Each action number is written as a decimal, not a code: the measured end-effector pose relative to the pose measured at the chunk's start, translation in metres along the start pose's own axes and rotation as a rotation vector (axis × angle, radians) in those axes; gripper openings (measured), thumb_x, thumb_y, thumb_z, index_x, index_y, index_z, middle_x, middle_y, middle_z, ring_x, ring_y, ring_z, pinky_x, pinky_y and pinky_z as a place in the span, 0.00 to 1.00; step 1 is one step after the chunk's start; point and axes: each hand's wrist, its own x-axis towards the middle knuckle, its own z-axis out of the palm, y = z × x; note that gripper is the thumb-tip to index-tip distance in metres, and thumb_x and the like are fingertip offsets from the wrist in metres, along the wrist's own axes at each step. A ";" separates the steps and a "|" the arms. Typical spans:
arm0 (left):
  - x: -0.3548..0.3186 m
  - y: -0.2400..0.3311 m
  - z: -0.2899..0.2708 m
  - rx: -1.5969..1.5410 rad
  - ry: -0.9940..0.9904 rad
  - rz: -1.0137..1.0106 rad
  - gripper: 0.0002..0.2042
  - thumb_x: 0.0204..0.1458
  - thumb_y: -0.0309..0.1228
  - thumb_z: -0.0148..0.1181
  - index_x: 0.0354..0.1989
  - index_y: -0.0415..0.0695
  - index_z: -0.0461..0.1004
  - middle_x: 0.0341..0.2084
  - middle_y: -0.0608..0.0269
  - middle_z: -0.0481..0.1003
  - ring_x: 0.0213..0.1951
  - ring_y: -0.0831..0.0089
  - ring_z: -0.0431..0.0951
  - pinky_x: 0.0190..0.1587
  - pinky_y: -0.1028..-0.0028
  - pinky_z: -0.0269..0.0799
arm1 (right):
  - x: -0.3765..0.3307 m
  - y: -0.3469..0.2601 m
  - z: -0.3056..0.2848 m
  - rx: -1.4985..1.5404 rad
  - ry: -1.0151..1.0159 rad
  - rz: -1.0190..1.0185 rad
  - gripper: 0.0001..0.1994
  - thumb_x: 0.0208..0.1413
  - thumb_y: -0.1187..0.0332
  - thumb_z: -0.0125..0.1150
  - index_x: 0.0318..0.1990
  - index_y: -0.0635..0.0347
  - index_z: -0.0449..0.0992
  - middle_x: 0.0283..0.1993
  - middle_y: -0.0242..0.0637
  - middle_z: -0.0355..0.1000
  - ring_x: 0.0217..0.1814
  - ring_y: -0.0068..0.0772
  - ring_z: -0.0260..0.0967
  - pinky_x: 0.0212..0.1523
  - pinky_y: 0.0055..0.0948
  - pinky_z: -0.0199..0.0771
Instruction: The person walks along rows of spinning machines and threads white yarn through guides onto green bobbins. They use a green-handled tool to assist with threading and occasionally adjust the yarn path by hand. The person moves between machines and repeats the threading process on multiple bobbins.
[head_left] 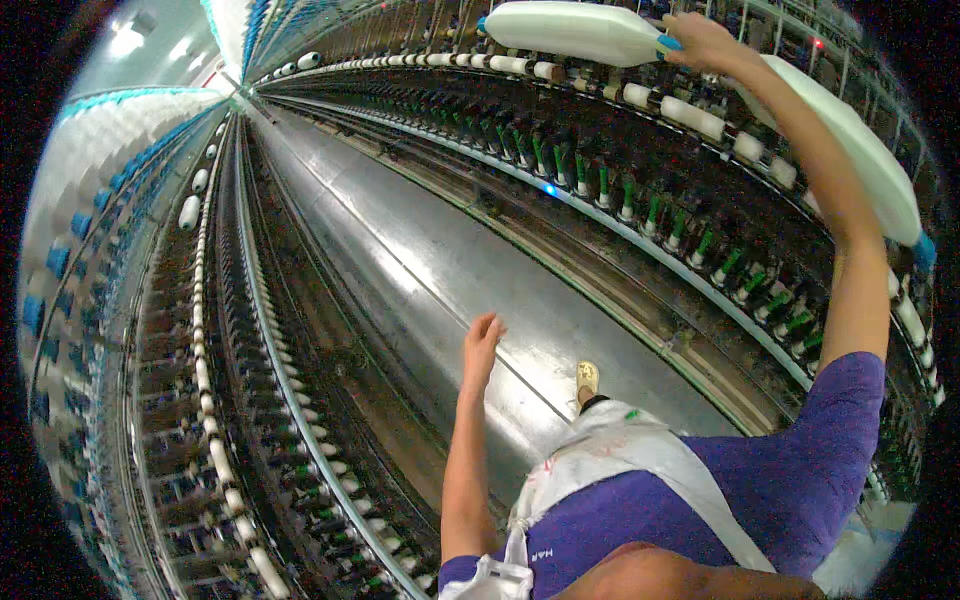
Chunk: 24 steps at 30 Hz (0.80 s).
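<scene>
Below my left hand [482,340] the grey aisle floor [420,270] lies open. Around my right hand [700,42], a white roving bobbin [575,30] (held) and creel rods [800,60] crowd close.

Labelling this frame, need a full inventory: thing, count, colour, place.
Large roving bobbin: one, white with blue tip, raised at top, held by the right hand.
Second large bobbin: one, white, blue end, behind the right forearm.
Small bobbins: many, white, in a row along the right machine.
Green spindles: many, in a row below them.
Left machine bobbins: many, white, in a row.
Aisle floor: grey, shiny, centre.
Shoe: one, pale, on floor.
Apron: white, over purple shirt.
Left hand: open, empty, over aisle.
Right hand: grip on bobbin tip.
</scene>
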 end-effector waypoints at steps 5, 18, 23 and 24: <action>0.144 0.112 0.068 -0.083 -0.251 0.206 0.15 0.53 0.32 0.52 0.47 0.37 0.67 0.37 0.60 0.72 0.39 0.74 0.73 0.42 0.77 0.67 | 0.077 0.027 0.034 0.342 -0.499 -0.104 0.30 0.39 0.62 0.66 0.51 0.62 0.63 0.39 0.44 0.71 0.35 0.40 0.70 0.38 0.39 0.71; 0.350 0.314 0.188 -1.261 -0.961 0.197 0.36 0.45 0.54 0.55 0.59 0.49 0.51 0.55 0.56 0.57 0.54 0.59 0.59 0.54 0.57 0.59 | 0.102 -0.022 -0.030 -0.504 0.217 -0.320 0.46 0.32 0.74 0.62 0.62 0.54 0.41 0.33 0.48 0.70 0.32 0.46 0.71 0.32 0.39 0.71; 0.421 0.346 0.140 -1.227 -0.917 0.369 0.40 0.36 0.57 0.61 0.58 0.53 0.54 0.56 0.61 0.56 0.57 0.58 0.55 0.56 0.52 0.54 | 0.162 -0.072 -0.046 -0.546 0.115 -0.246 0.24 0.45 0.73 0.56 0.52 0.70 0.60 0.25 0.40 0.64 0.24 0.34 0.64 0.25 0.28 0.63; 0.443 0.349 0.125 -1.197 -0.925 0.402 0.40 0.36 0.56 0.62 0.58 0.53 0.54 0.56 0.61 0.57 0.57 0.59 0.55 0.56 0.51 0.53 | 0.175 -0.080 -0.038 -0.457 0.156 -0.238 0.26 0.46 0.73 0.56 0.54 0.71 0.57 0.24 0.40 0.64 0.22 0.33 0.64 0.22 0.27 0.63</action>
